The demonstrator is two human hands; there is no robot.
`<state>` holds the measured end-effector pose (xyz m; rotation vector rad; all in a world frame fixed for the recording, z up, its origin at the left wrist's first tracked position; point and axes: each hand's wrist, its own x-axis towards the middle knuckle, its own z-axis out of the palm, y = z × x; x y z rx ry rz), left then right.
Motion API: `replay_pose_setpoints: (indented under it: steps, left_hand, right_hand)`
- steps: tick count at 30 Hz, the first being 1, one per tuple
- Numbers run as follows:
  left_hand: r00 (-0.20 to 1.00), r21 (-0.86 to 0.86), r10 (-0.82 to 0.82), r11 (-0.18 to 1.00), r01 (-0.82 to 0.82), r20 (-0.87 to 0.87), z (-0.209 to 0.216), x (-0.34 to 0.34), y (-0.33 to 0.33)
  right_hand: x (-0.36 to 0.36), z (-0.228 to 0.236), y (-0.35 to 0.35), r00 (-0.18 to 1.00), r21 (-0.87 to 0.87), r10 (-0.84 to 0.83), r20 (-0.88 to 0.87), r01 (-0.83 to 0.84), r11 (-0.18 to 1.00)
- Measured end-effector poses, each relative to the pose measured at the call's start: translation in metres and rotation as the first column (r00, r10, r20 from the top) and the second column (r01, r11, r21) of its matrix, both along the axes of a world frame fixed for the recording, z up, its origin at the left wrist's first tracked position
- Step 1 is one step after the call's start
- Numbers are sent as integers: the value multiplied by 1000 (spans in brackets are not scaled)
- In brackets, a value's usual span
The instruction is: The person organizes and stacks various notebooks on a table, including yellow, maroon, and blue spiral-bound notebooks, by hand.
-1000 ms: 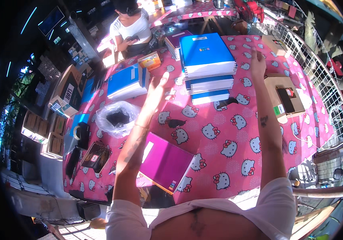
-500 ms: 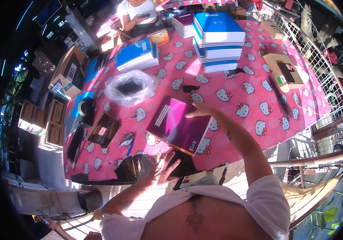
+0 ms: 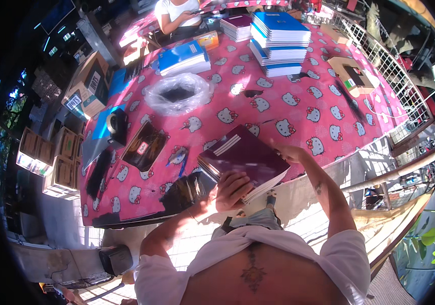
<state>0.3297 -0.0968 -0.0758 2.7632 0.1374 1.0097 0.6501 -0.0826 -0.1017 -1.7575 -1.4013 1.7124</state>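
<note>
A small stack of purple spiral notebooks [image 3: 252, 152] is tilted over the near edge of the table, its dark cover upward and white page edges showing on the near right side. My left hand [image 3: 233, 191] is closed on the near left side by the coil binding, fingers curled over the cover. At the far right side my right hand [image 3: 288, 151] grips the edge, its thumb side against the notebooks and some fingers hidden. Just left of my left hand, a dark, shiny plastic sheet [image 3: 189, 192] lies along the table's near edge.
The pink patterned tablecloth [image 3: 227, 116] holds a clear plastic roll [image 3: 179, 108], a dark booklet [image 3: 145, 147], blue pens [image 3: 183, 163], a tape roll [image 3: 111, 123], blue notebook stacks [image 3: 281, 38] and a cardboard piece [image 3: 352, 76]. Another person [image 3: 178, 15] is at the far side.
The purple notebooks have been turned, tilted and drawn toward me. My left hand has gone from spread beside them to closed on them. The right hand has moved nearer with their edge.
</note>
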Motion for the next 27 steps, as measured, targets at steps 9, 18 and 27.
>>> replay_pose_setpoints:
  steps: [9,18,27]
  left_hand:
    - [801,-782,274,520,343,533,81,-2,65]
    - [902,-939,319,276,205,291,7,5,67]
    - [897,76,385,923,-377,-217,191,66,56]
  right_hand:
    - [-51,46,-19,795,630,-148,-589,566,532]
    - [-52,12,-27,730,542,-234,-643,649,534]
    - [-48,24,-29,706,505,-208,-677,651,566]
